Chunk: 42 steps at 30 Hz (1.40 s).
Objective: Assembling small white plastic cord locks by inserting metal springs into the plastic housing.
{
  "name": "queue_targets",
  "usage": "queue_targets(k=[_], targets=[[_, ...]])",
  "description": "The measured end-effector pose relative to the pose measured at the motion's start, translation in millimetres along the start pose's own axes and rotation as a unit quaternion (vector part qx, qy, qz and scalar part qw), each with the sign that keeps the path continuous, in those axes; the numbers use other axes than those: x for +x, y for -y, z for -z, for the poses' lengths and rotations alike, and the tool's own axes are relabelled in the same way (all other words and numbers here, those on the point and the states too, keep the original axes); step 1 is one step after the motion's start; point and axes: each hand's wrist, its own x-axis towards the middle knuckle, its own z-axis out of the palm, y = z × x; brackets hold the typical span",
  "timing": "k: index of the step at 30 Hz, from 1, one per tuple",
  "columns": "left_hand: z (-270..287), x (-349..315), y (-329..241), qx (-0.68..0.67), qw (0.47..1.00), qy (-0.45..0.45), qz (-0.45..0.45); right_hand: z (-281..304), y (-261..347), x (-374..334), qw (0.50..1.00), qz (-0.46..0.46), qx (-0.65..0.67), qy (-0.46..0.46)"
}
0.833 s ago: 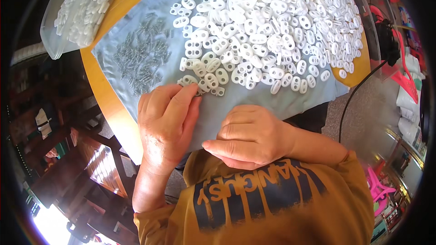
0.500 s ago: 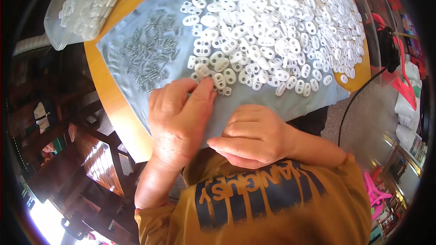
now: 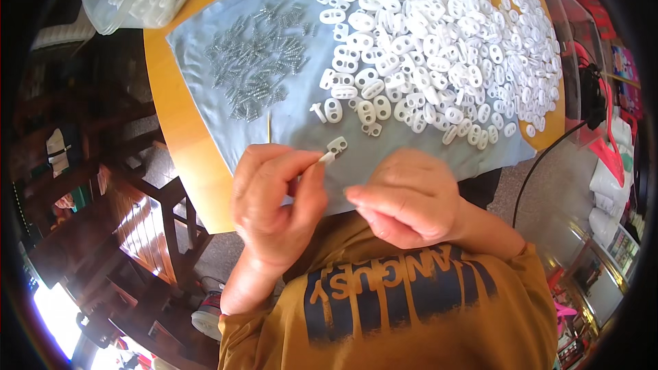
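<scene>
My left hand (image 3: 277, 195) pinches a small white two-hole cord-lock piece (image 3: 336, 144) by its narrow end, between thumb and index finger. A thin yellowish stick (image 3: 269, 127) pokes up behind that hand; whether I hold it or it lies on the cloth, I cannot tell. To the right, my right hand (image 3: 411, 199) is closed with the thumb against the curled fingers, slightly blurred; anything inside is hidden. Beyond both hands lies a big heap of white oval two-hole cord locks (image 3: 439, 48). Small metal springs (image 3: 257, 62) are piled to its left.
A blue-grey cloth (image 3: 199, 41) covers most of the yellow table (image 3: 161, 96). At the far left, a clear plastic container (image 3: 103, 10) holds many white pieces. A black cable (image 3: 541, 157) runs past the right side. Dark wooden furniture (image 3: 137, 226) stands to the left.
My left hand has drawn back from the near edge of the heap and now holds a white cord-lock piece. The thin stick has come into sight. My right hand stays closed.
</scene>
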Motion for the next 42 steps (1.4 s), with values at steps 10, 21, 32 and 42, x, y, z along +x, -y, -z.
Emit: queue_targets(k=[10, 21, 32, 42], targets=[[4, -13, -6, -0.419, 0.887, 0.014, 0.194, 1, 25, 30, 0.973, -0.165, 0.152, -0.054], [16, -16, -11, -0.622, 0.698, 0.092, 0.343, 3, 22, 32, 0.999, -0.030, 0.014, -0.003], [23, -15, -6, -0.605, 0.713, 0.050, 0.351, 10, 7, 50, 0.993, 0.031, -0.106, 0.048], [14, -28, 7, -0.470, 0.840, 0.024, 0.272, 12, -38, 117, 0.941, 0.022, -0.295, 0.162]])
